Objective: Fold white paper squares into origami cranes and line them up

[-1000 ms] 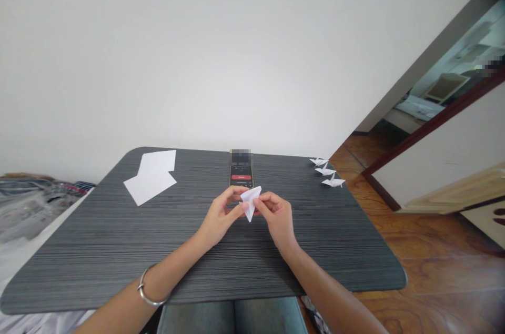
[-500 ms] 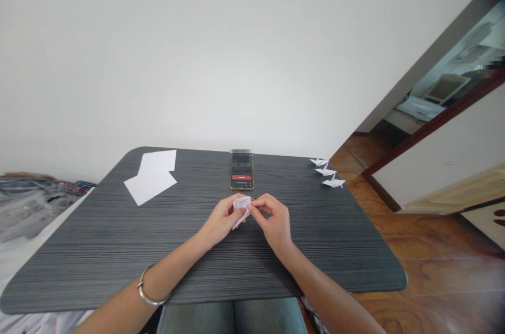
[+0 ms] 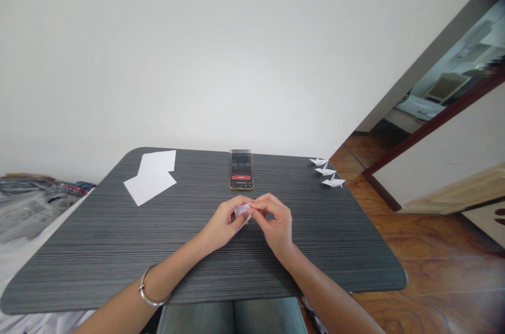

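A small folded white paper piece (image 3: 242,212) is pinched between both hands just above the dark striped table (image 3: 118,239). My left hand (image 3: 223,224) grips it from the left with curled fingers. My right hand (image 3: 275,221) closes on it from the right, fingertips meeting the left hand's. Most of the paper is hidden by the fingers. A silver bangle (image 3: 147,292) circles my left wrist.
A phone (image 3: 241,172) lies beyond the hands at the table's far middle. Two white paper sheets (image 3: 152,179) lie at the far left. Three folded paper cranes (image 3: 328,171) stand at the far right corner. Wooden floor and a doorway lie to the right.
The paper was a raised open triangle a second ago; now it is folded down smaller and lower, with both hands closed tighter around it.
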